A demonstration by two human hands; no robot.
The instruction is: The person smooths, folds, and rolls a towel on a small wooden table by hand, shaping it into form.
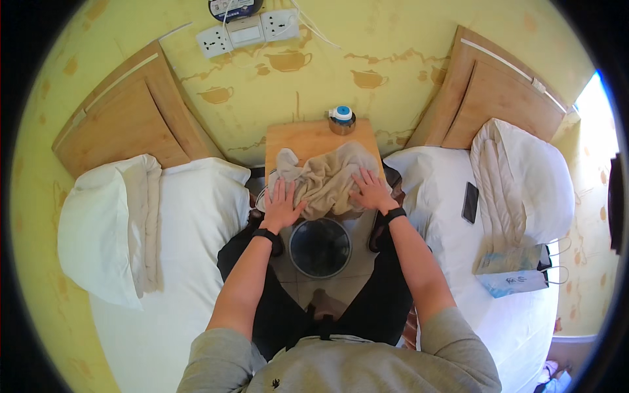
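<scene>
A crumpled beige cloth garment (pixel 324 182) lies on a small wooden nightstand (pixel 295 132) in front of me. My left hand (pixel 282 204) rests palm down on the garment's left part, fingers apart. Spread over its right part is my right hand (pixel 372 190), also palm down. Neither hand grips the fabric. Both wrists wear black bands. Between my legs, on the tiled floor, stands a round dark bin (pixel 320 248) just below the nightstand's near edge.
A white bottle with a blue cap (pixel 342 114) sits in a metallic holder at the nightstand's back. White beds flank me. On the right bed (pixel 442 206) lie a phone (pixel 470 202) and a paper bag (pixel 513 272). Wall sockets (pixel 248 33) with cables hang above.
</scene>
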